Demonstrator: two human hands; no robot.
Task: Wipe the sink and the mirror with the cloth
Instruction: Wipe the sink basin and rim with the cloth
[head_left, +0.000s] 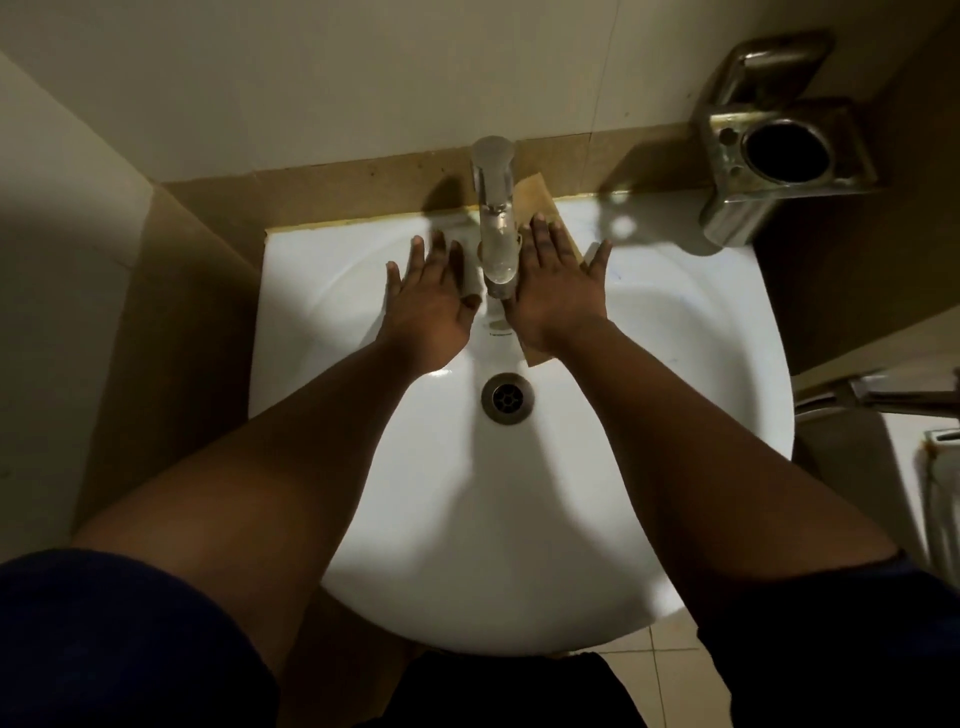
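While both arms reach over the white sink (363, 260), the left hand (426, 301) lies flat on the back of the basin, its fingers spread and holding nothing. Just right of it stands the chrome tap (496, 208), and below the tap a small printed mark sits on the porcelain, too small to read. The round metal drain (507, 397) is in the bottom of the basin, which holds no water. The right hand (561, 291) is also flat with spread fingers, and it presses on the yellow-brown cloth (535, 189); the cloth shows behind the fingertips and under the wrist. Further right a metal holder (789, 150) hangs on the wall, and its round cup looks dark inside.
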